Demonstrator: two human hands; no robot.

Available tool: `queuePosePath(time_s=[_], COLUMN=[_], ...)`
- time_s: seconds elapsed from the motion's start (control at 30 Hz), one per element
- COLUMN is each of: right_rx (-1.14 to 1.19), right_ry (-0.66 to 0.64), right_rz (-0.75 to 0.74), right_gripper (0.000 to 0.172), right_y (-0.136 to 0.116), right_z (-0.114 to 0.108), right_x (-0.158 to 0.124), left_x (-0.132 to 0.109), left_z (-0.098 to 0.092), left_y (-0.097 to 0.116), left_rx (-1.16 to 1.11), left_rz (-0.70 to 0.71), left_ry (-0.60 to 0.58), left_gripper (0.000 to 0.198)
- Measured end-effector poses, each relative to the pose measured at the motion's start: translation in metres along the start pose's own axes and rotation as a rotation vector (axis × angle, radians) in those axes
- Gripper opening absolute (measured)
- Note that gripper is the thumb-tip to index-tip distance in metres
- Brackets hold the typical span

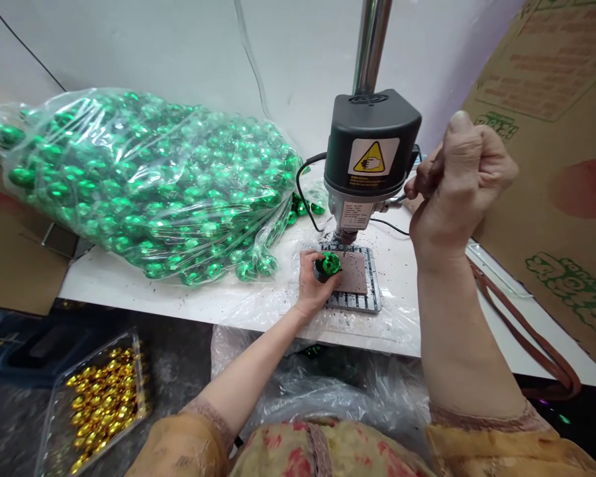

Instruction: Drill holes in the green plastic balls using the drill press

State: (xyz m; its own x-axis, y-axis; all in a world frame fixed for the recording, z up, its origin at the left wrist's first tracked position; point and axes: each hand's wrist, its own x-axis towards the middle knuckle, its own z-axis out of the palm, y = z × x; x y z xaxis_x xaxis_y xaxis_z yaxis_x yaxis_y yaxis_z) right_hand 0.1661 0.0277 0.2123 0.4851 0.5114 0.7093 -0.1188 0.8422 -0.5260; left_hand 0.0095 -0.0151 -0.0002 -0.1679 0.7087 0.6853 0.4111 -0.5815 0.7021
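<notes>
Between the thumb and fingers of my left hand (314, 281) is a shiny green faceted ball (332, 263). It sits just left of the drill bit, over a brown square pad (353, 273) on the slotted metal base (375, 291) of a small drill press (370, 149). A dark hole or mark shows on the ball's upper face. My right hand (459, 175) is raised beside the black motor housing, fingers curled around the feed lever (396, 201). Most of the lever is hidden by the fingers. Dark shavings lie scattered around the base.
A large clear bag (169, 179) of green balls fills the table's left side. Cardboard boxes (551, 165) stand at the right and left. A clear tray (142, 377) of gold balls lies lower left. A brown strap (531, 331) hangs near the right edge.
</notes>
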Motion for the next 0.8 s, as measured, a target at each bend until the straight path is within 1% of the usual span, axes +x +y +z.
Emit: queuePosePath(time_s=[0.07, 0.13, 0.2, 0.23, 0.3, 0.33, 0.4, 0.43, 0.47, 0.5, 0.53, 0.6, 0.63, 0.73, 0.8], right_rx=[-0.006, -0.008, -0.002, 0.001, 0.013, 0.019, 0.023, 0.020, 0.015, 0.007, 0.001, -0.002, 0.001, -0.003, -0.033], right_ry=[-0.004, -0.003, -0.003, -0.008, -0.015, -0.014, -0.006, -0.003, 0.001, 0.001, 0.003, 0.014, 0.021, 0.045, 0.047], right_rz=[0.002, 0.003, -0.003, -0.005, -0.004, -0.002, 0.003, 0.002, -0.002, -0.006, -0.007, -0.006, -0.009, -0.010, 0.019], right_gripper=[0.054, 0.054, 0.054, 0.053, 0.050, 0.049, 0.047, 0.047, 0.047, 0.046, 0.045, 0.043, 0.042, 0.042, 0.042], right_y=[0.000, 0.000, 0.000, 0.000, 0.000, 0.000, 0.000, 0.000, 0.000, -0.001, -0.001, 0.000, 0.000, -0.001, -0.004], right_z=[0.000, 0.000, -0.001, -0.001, -0.002, -0.003, -0.003, -0.003, -0.003, -0.003, -0.003, -0.003, -0.003, -0.003, -0.004], right_x=[0.000, 0.000, -0.001, -0.001, -0.003, -0.004, -0.005, -0.006, -0.006, -0.006, -0.006, -0.006, -0.006, -0.007, -0.009], left_x=[-0.007, -0.025, -0.053, -0.069, -0.099, -0.111, -0.125, -0.126, -0.122, -0.113, -0.099, -0.058, -0.033, 0.049, 0.097], left_z=[-0.005, -0.017, -0.036, -0.047, -0.071, -0.083, -0.103, -0.111, -0.116, -0.119, -0.120, -0.113, -0.106, -0.076, -0.055], left_y=[0.011, 0.026, 0.043, 0.050, 0.060, 0.063, 0.063, 0.060, 0.057, 0.052, 0.046, 0.029, 0.019, -0.016, -0.039], left_rx=[-0.015, -0.048, -0.073, -0.069, -0.021, 0.028, 0.119, 0.155, 0.180, 0.199, 0.214, 0.242, 0.254, 0.327, 0.627], left_rz=[0.062, 0.113, 0.155, 0.193, 0.310, 0.346, 0.400, 0.415, 0.431, 0.444, 0.441, 0.391, 0.343, 0.232, 0.069], left_ry=[-0.030, -0.142, -0.338, -0.456, -0.664, -0.721, -0.773, -0.767, -0.740, -0.692, -0.625, -0.474, -0.431, -0.429, -0.593], left_gripper=[0.039, 0.039, 0.041, 0.044, 0.063, 0.074, 0.090, 0.092, 0.090, 0.084, 0.074, 0.054, 0.048, 0.039, 0.045])
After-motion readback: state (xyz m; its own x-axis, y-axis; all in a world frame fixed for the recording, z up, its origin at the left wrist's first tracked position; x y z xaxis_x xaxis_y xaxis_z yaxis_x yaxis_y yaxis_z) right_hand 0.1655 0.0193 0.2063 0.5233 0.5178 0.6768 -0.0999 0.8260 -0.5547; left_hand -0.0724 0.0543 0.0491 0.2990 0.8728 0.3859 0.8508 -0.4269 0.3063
